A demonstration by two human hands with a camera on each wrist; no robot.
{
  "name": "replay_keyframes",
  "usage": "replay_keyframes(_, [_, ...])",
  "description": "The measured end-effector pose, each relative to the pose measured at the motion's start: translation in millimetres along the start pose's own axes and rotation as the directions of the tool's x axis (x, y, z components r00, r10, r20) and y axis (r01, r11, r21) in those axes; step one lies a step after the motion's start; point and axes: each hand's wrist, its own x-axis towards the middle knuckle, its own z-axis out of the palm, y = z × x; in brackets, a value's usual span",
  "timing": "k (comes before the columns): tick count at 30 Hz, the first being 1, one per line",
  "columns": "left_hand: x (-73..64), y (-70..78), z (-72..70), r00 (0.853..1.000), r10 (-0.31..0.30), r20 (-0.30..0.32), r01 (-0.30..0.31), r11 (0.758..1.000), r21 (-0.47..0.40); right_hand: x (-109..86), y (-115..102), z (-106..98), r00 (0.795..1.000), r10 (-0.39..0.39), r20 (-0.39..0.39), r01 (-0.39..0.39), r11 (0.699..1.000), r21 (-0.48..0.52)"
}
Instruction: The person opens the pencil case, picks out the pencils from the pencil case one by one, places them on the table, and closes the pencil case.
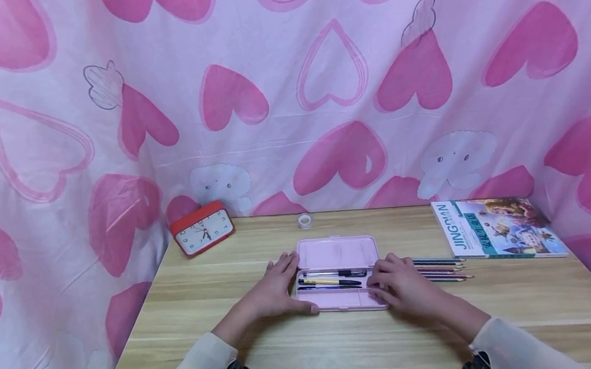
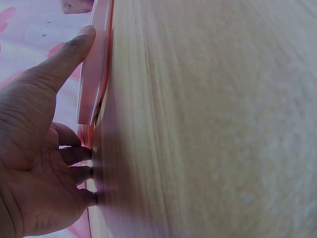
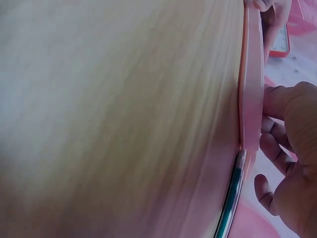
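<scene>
A pink pencil case [image 1: 336,253] lies on the table with its lid folded back. Inside are a clear pen with a black cap [image 1: 354,273], a yellow-and-black pen [image 1: 318,281] and a thin dark pen [image 1: 329,289]. My left hand [image 1: 279,290] is spread at the case's left end; its thumb [image 2: 74,47] lies along the near side, the fingers beyond the end. Over the right end, my right hand [image 1: 403,284] reaches in with bent fingers, thumb [image 3: 277,100] at the near rim. The fingertips are partly hidden, and I cannot tell whether they pinch anything.
Several coloured pencils [image 1: 445,271] lie just right of the case, partly behind my right hand. A magazine [image 1: 497,230] lies at the back right. A roll of clear tape [image 1: 305,221] sits behind the case, and a red alarm clock [image 1: 203,229] stands back left, before a heart-patterned curtain.
</scene>
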Motion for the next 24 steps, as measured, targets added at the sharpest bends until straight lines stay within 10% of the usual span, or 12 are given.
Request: replay_keyframes(24, [-1.2, 1.4, -1.2, 1.000, 0.002, 0.003, -0.002, 1.000, 0.003, 9.9, -9.8, 9.5, 1.000, 0.005, 0.001, -0.005, 0.998, -0.060])
